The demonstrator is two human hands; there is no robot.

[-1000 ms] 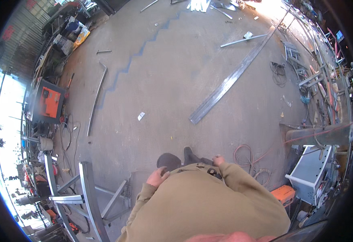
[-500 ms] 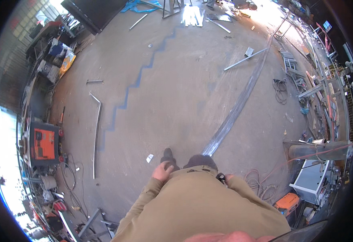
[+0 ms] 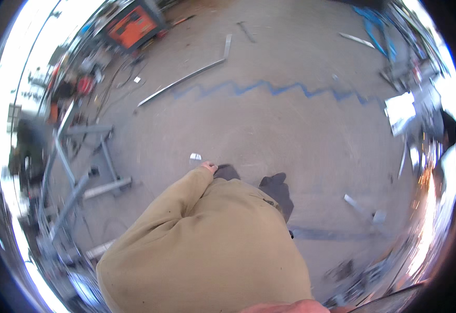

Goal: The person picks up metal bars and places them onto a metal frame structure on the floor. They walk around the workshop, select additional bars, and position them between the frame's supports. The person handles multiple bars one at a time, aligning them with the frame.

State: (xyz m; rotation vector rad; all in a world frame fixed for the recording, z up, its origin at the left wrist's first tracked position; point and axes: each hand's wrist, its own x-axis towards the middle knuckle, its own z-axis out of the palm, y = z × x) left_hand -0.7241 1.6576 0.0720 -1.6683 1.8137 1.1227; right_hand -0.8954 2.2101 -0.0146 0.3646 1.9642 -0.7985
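My left hand [image 3: 210, 167] hangs beside my dark trouser leg [image 3: 227, 172]. Its fingers are loosely bent, with a dark gap between thumb and fingers; I see nothing held in it. A small white scrap [image 3: 195, 156] lies on the floor just past that hand. The right hand is hidden behind my tan jacket [image 3: 228, 245]; only a small black bit [image 3: 291, 234] shows at the jacket's right edge.
On the left stands a grey metal frame [image 3: 74, 182]. A bent metal strip [image 3: 186, 80] and a zigzag blue line [image 3: 262, 86] are ahead. An orange-fronted machine [image 3: 133, 27] is far left. Sparks [image 3: 427, 214] fly at the right, near metal pieces.
My view and body have turned to the right, so the zigzag line now runs across ahead. The right hand, seen before beside a black object, has gone behind the jacket.
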